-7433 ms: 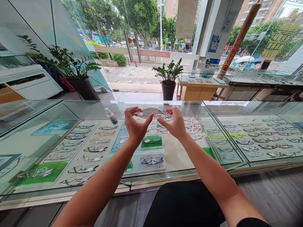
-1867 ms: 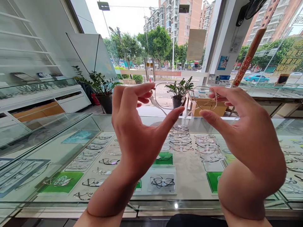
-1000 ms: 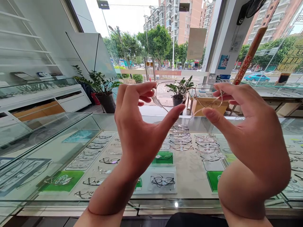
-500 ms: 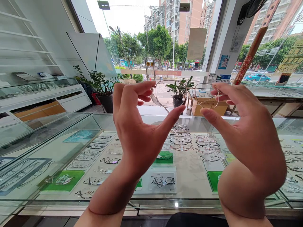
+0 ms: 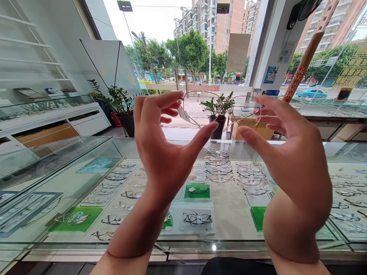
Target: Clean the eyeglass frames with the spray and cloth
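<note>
Both hands [image 5: 157, 133] [image 5: 292, 152] at opposite ends of thin-rimmed glasses [image 5: 220, 106]

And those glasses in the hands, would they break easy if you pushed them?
The glasses are probably light: the left hand and right hand hold just their outer ends. The rims look very thin, so a hard push might bend them.

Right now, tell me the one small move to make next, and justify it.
I'd probably raise the right hand a touch without loosening its grip. The wire-rimmed eyeglasses look slightly lower on that side, and the left hand holds the opposite end, so a slight lift should level them.
</note>
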A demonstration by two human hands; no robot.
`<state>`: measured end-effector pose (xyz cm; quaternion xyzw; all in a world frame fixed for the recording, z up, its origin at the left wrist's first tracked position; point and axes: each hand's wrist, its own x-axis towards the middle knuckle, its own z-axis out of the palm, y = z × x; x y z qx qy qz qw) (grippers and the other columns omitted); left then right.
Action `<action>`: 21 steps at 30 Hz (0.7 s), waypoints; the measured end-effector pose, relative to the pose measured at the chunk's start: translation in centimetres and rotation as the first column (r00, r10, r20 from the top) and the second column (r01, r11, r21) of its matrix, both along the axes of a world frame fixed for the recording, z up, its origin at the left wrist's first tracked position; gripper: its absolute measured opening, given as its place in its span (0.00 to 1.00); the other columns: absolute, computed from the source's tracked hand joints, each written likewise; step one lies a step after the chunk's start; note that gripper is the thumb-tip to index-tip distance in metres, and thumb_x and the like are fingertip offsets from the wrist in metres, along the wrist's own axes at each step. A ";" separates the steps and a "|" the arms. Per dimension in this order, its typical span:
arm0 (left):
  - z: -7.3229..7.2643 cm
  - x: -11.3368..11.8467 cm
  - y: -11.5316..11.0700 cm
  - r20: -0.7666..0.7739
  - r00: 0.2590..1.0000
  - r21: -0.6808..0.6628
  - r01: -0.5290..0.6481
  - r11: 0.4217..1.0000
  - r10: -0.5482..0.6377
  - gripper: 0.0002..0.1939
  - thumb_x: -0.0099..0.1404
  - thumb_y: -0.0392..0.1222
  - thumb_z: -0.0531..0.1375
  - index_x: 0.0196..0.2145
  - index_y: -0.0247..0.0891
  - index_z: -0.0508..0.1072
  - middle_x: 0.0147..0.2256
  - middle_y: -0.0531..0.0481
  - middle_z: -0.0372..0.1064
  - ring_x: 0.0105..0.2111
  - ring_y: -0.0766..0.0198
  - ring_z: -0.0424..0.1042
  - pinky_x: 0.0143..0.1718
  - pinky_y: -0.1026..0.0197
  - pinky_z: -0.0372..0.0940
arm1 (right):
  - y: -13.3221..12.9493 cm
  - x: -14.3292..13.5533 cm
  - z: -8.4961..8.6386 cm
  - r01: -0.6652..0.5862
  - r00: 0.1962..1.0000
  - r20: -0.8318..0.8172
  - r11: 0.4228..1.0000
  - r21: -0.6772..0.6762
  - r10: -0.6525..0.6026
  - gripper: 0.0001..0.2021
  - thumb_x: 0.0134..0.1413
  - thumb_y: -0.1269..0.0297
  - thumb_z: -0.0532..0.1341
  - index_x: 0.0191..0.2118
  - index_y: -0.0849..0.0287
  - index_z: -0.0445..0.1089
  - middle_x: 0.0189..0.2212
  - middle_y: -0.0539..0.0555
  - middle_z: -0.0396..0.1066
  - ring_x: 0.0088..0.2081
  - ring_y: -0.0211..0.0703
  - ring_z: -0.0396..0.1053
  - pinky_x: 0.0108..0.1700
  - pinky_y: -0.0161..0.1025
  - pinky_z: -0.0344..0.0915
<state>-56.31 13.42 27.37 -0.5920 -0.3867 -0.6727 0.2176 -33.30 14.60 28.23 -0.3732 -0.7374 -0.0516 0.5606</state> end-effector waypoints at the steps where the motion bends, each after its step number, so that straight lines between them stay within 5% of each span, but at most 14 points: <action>1: 0.0 0.0 0.1 0.002 1.000 -0.007 -0.001 1.000 0.001 0.28 0.65 0.69 0.72 0.55 0.54 0.78 0.51 0.45 0.76 0.54 0.39 0.78 0.43 0.33 0.75 | 0.0 0.0 -0.1 0.004 1.000 -0.006 1.000 0.003 -0.004 0.26 0.69 0.50 0.71 0.68 0.44 0.74 0.58 0.58 0.82 0.55 0.62 0.82 0.58 0.65 0.79; 6: -0.1 0.2 0.4 0.014 1.000 -0.021 0.007 1.000 -0.006 0.27 0.63 0.68 0.74 0.53 0.55 0.77 0.50 0.46 0.76 0.52 0.43 0.78 0.45 0.36 0.76 | 0.1 -0.1 -0.1 0.029 0.999 -0.034 1.000 0.003 -0.029 0.27 0.66 0.51 0.73 0.68 0.45 0.75 0.57 0.58 0.82 0.55 0.62 0.82 0.60 0.67 0.78; 21: -0.3 0.5 0.7 0.043 0.997 -0.084 0.069 0.994 -0.066 0.29 0.64 0.67 0.75 0.55 0.54 0.75 0.51 0.47 0.76 0.52 0.48 0.77 0.49 0.43 0.75 | 0.2 -0.5 0.1 -0.193 0.968 -0.170 0.981 -0.034 0.185 0.24 0.67 0.59 0.71 0.66 0.44 0.72 0.58 0.56 0.79 0.60 0.58 0.79 0.64 0.61 0.79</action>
